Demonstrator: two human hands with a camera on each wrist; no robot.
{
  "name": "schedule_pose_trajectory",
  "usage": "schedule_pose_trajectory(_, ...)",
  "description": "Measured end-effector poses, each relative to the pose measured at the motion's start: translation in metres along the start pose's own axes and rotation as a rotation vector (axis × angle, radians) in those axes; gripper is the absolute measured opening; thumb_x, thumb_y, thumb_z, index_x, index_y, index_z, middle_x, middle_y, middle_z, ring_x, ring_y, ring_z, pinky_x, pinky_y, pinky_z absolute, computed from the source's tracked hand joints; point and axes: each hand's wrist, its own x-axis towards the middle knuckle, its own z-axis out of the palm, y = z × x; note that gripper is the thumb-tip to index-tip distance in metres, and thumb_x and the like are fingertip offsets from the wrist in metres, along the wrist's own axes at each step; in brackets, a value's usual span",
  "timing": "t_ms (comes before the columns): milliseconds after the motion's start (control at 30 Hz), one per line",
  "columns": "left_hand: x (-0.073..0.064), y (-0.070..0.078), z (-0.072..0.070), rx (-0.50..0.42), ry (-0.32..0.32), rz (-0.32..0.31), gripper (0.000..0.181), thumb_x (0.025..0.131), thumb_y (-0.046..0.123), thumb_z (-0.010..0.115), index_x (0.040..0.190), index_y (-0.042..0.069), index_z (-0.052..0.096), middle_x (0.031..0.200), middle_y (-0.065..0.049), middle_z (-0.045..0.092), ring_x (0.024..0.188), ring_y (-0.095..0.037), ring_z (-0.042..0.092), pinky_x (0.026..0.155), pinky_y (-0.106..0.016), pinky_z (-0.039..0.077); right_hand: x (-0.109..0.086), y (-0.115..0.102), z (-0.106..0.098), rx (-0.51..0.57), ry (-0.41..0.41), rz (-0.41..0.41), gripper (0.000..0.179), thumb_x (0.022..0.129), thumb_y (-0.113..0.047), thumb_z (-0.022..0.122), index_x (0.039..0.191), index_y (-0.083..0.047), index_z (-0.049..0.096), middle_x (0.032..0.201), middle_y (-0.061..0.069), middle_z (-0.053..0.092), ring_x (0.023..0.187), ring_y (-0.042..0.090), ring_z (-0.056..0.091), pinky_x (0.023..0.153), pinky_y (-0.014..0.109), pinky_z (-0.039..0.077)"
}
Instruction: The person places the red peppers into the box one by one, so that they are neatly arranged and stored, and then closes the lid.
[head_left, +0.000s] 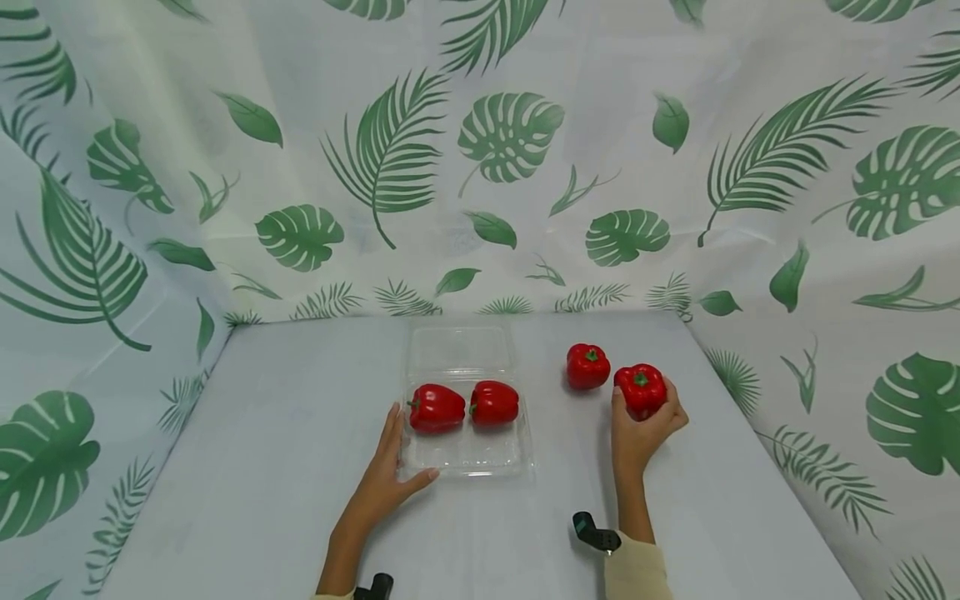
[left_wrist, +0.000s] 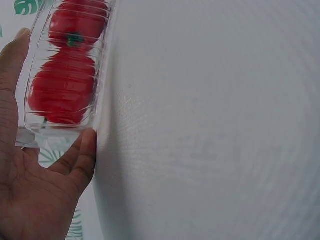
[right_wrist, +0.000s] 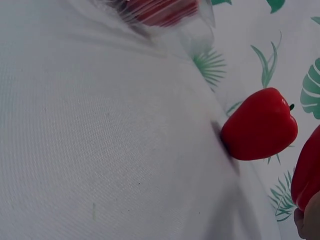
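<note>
Two red bell peppers (head_left: pixel 437 408) lie on their sides in a clear plastic clamshell box (head_left: pixel 465 460), stems pointing left. My left hand (head_left: pixel 384 487) rests at the box's near left corner, fingers straight along its side and thumb at the front edge. In the left wrist view the fingertips (left_wrist: pixel 89 137) are right at the box wall. My right hand (head_left: pixel 647 435) grips another red bell pepper (head_left: pixel 640 388) between thumb and fingers, its green stem facing up. Just left of it a further bell pepper (head_left: pixel 588 367) stands upright on the table, also seen in the right wrist view.
The box's hinged lid (head_left: pixel 459 347) lies folded back behind it. A white-covered table (head_left: pixel 300 400) is enclosed at the back and sides by leaf-print sheeting (head_left: pixel 420 275). Black wrist-camera mounts (head_left: pixel 596 532) sit at both wrists.
</note>
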Motion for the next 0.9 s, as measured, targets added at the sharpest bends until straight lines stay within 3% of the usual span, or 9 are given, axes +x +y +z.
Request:
schedule_pose_trajectory(167, 0.001, 0.0, 0.0, -0.008, 0.008, 0.012, 0.11, 0.079, 0.045, 0.078, 0.159, 0.024, 0.005, 0.166, 0.009, -0.002, 0.152, -0.032, 0.013, 0.109, -0.058, 0.037, -0.003, -0.005, -0.001, 0.017, -0.056, -0.032, 0.079, 0.083, -0.016, 0.078, 0.146, -0.033, 0.034, 0.149, -0.004, 0.033, 0.139, 0.008, 0.031, 0.111, 0.045, 0.044)
schedule_pose_trajectory(333, 0.001, 0.0, 0.0, -0.017, 0.003, 0.01, 0.11, 0.08, 0.042, 0.078, 0.159, 0.022, 0.004, 0.166, 0.009, -0.003, 0.152, -0.032, 0.013, 0.109, -0.057, 0.038, -0.006, -0.007, -0.002, 0.001, -0.063, -0.05, 0.078, 0.083, -0.016, 0.078, 0.147, -0.033, 0.035, 0.149, -0.002, 0.038, 0.138, 0.012, 0.034, 0.11, 0.044, 0.044)
schedule_pose_trajectory(600, -0.001, 0.003, -0.001, -0.002, 0.003, 0.017, 0.11, 0.08, 0.042, 0.078, 0.159, 0.019, 0.005, 0.166, 0.005, -0.002, 0.151, -0.035, 0.015, 0.107, -0.057, 0.04, -0.013, -0.006, -0.002, -0.004, -0.084, -0.013, 0.076, 0.086, -0.022, 0.075, 0.149, -0.029, 0.033, 0.149, 0.003, 0.037, 0.139, 0.016, 0.034, 0.112, 0.047, 0.042)
schedule_pose_trajectory(900, 0.0, 0.003, -0.001, 0.016, 0.0, -0.018, 0.11, 0.08, 0.045, 0.077, 0.159, 0.024, 0.004, 0.165, 0.011, -0.003, 0.153, -0.028, 0.011, 0.111, -0.055, 0.035, -0.02, -0.014, 0.0, 0.021, -0.142, 0.015, 0.082, 0.086, -0.027, 0.075, 0.152, -0.031, 0.025, 0.152, -0.001, 0.032, 0.142, 0.014, 0.029, 0.112, 0.05, 0.041)
